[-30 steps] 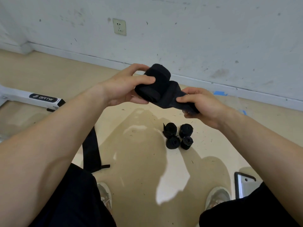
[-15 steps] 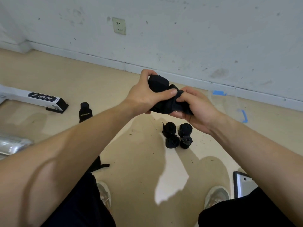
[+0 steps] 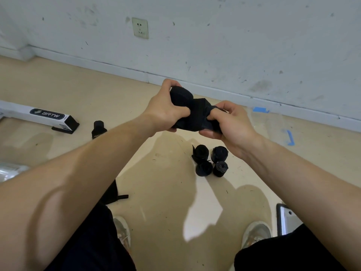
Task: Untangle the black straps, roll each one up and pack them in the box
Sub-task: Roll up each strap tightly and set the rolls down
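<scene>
left hand (image 3: 166, 112) nearer right hand (image 3: 232, 125) on black strap (image 3: 196, 114); beige floor (image 3: 166, 192), scuffed wall (image 3: 234, 45)

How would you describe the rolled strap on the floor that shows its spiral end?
On the beige floor, just beneath the right hand, four black rolled straps sit in a cluster. It is the roll nearest the right shoe, the only one whose spiral end faces up.
</scene>
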{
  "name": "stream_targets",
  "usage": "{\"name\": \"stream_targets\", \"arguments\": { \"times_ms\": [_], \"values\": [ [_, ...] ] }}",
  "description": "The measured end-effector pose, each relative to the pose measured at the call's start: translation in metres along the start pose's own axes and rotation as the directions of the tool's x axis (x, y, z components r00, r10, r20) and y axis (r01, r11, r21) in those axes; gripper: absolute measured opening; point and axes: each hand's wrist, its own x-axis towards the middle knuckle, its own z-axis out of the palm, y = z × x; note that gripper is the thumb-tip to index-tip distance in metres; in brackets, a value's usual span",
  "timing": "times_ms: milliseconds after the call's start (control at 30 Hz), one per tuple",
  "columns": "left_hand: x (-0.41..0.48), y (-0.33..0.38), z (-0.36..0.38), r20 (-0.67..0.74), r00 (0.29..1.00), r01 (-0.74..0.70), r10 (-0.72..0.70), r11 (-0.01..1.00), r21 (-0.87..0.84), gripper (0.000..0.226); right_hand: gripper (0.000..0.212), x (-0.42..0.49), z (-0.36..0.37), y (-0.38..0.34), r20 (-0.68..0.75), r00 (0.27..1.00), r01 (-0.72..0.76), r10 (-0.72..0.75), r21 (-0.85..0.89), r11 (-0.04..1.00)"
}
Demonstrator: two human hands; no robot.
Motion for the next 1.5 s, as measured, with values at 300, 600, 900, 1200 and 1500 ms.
{"name": "stream_targets", "arguments": {
  "times_ms": [300, 600, 900, 1200, 1500],
  "values": [
    [-0.008, -0.004, 0.015, -0.033, 0.998, -0.057, 0.058, 0.998, 0.025, 0.046, 0.015, -0.007, -0.003, -0.005, 0.145, 0.989, -0.032, 0.03, 0.015, 0.999],
    [-0.007, 0.012, 0.014, 0.107, 0.982, 0.172, -0.158, 0.976, -0.131, 0.05, 0.012, -0.007, -0.006, -0.003, 0.093, 0.992, -0.085, 0.086, -0.015, 0.996],
    [-0.008, 0.009, -0.011, 0.147, 0.987, 0.088, -0.063, 0.98, -0.177, 0.057, 0.014, -0.007, -0.006, -0.009, 0.085, 0.987, -0.136, 0.135, 0.005, 0.991],
    [-0.001, 0.007, -0.006, 0.042, 0.999, 0.039, -0.033, 0.988, -0.149, 0.053, 0.003, -0.006, -0.006, -0.013, 0.014, 0.984, -0.178, 0.179, -0.042, 0.983],
    [0.005, 0.001, -0.002, 0.022, 0.999, 0.024, -0.023, 0.997, -0.072, 0.05, 0.007, -0.007, -0.01, -0.02, 0.144, 0.989, 0.09, -0.027, -0.455, 0.886]
  ]
}}
